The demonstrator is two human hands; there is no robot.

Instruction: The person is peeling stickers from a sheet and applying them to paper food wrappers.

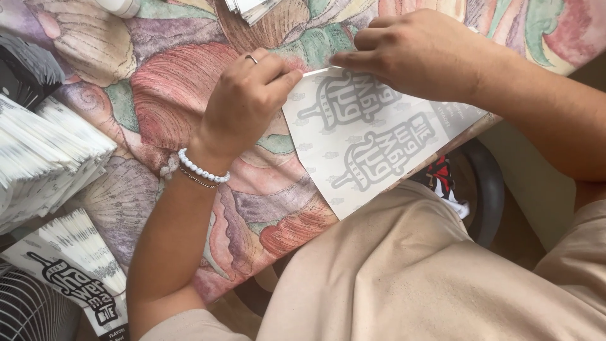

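Observation:
A flat white paper sheet (pixel 366 142) printed with grey lantern-shaped designs lies on a table covered with a shell-patterned cloth (pixel 170 88). My left hand (pixel 246 101), with a ring and a white bead bracelet, pinches the sheet's top left edge. My right hand (pixel 416 53) presses its fingers along the same top edge, just to the right of the left hand. The sheet's lower corner hangs over the table's edge above my lap.
Stacks of folded white printed paper (pixel 47 158) are piled at the left, with more fanned sheets (pixel 82 246) below them. Another paper stack (pixel 252 7) lies at the top edge. A dark round chair part (pixel 486 189) shows under the table at right.

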